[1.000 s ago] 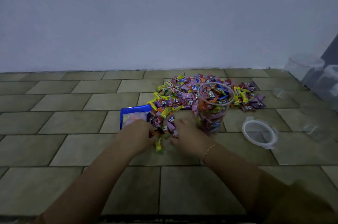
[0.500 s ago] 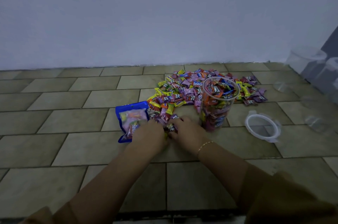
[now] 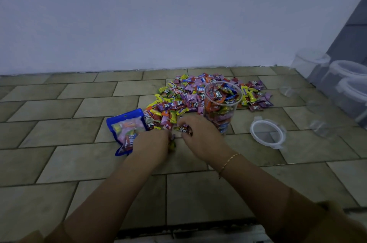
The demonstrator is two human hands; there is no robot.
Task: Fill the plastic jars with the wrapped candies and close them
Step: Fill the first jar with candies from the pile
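- Both hands have slid from the pile's near edge onto it; right hand (image 3: 200, 135) now curls round dark-wrapped candies (image 3: 183, 129), left hand (image 3: 152, 143) cups loose ones beside the blue candy pouch (image 3: 125, 129).
- Clear plastic jar (image 3: 220, 108), nearly full, stands upright just right; its round white-rimmed lid (image 3: 268, 133) lies off, farther right.
- Likely one more handful, then closing.

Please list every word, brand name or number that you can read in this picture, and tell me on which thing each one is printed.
"Relax": on a pink wrapper in the candy pile, just left of the open jar.
"Relax": on a packet inside the blue bag, printed sideways; the left hand covers its end.
Other wrappers, including those the right hand grips, carry print too blurred to read.
No numbers are readable.
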